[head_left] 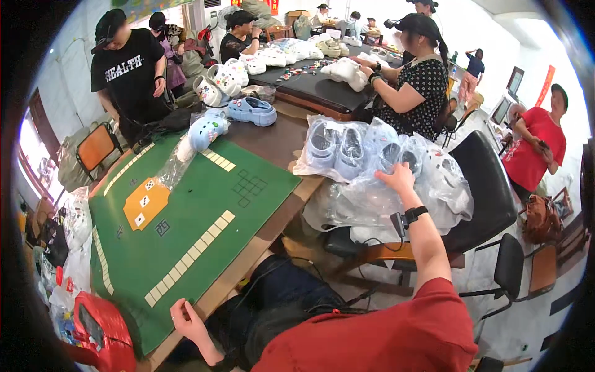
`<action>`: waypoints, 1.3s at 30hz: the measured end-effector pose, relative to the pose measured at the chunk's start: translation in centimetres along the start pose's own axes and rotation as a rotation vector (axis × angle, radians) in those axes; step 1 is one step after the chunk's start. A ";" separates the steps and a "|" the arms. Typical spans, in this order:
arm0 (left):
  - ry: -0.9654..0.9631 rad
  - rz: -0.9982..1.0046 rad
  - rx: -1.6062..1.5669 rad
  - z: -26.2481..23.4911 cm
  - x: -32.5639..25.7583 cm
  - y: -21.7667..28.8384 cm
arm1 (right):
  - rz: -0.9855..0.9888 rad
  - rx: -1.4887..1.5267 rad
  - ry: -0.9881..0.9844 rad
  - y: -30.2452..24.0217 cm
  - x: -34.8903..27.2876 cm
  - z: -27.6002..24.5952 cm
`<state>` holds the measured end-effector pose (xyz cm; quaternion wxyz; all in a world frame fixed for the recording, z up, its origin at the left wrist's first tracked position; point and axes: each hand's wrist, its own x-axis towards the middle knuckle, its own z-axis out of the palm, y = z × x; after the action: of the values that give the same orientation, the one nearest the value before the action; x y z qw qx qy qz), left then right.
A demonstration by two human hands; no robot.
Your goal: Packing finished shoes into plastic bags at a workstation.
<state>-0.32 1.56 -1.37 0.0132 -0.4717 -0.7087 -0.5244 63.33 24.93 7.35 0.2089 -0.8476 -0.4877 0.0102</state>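
My right hand (398, 178) reaches out to the right, fingers apart over a pile of clogs in clear plastic bags; it rests on or just above the plastic. Pale blue and greyish clogs (349, 152) show through the wrapping, and white clogs with small charms (443, 170) lie beside them. This pile sits on a black chair (486, 186). Near the front edge of the green table mat (248, 186) is my left hand (189, 323), fingers loosely bent and apart, with nothing visible in it. A light blue clog with charms (207, 131) stands on clear plastic at the mat's far edge.
Another blue clog (252, 111) is on the brown table behind the mat. White clogs (226, 79) line a dark table (310, 80), where a person (415, 80) handles white ones. A red bag (105, 332) lies at the mat's near-left corner. A person in black (127, 74) stands far left.
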 end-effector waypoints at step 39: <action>0.004 0.035 0.231 -0.3 0.4 1.1 | -0.732 0.112 0.085 -42.7 12.6 21.0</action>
<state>0.04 1.54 -0.26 0.0780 -0.4783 -0.7561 -0.4399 30.20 61.32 6.11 0.2651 -0.6040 -0.7480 -0.0737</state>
